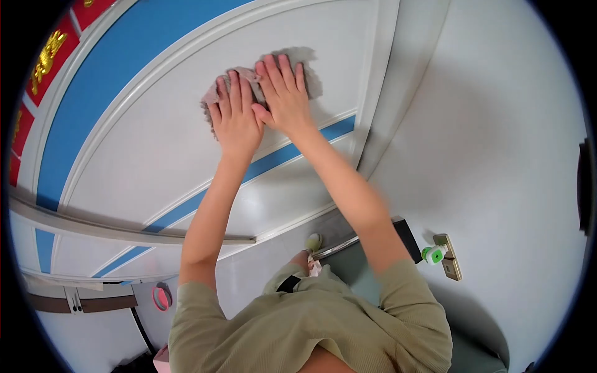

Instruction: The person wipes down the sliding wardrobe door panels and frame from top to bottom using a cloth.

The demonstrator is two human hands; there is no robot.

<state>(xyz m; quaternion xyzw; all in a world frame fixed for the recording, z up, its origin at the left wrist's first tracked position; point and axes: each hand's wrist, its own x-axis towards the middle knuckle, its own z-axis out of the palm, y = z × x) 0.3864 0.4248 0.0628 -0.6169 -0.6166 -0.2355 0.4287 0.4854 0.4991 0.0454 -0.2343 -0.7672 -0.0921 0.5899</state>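
A crumpled, greyish-pink fabric cloth (249,74) lies against a white, blue-banded panel (342,56), above its slanting blue strip (270,160) and nearer the panel's right edge. The left hand (237,124) and right hand (285,102) press flat, side by side, clamped on nothing. The cloth looks light, soft and limp, probably best held under the palms or by a fold. Its long axis seems to run across beneath both hands, which hide much of it; no end clearly points anywhere.
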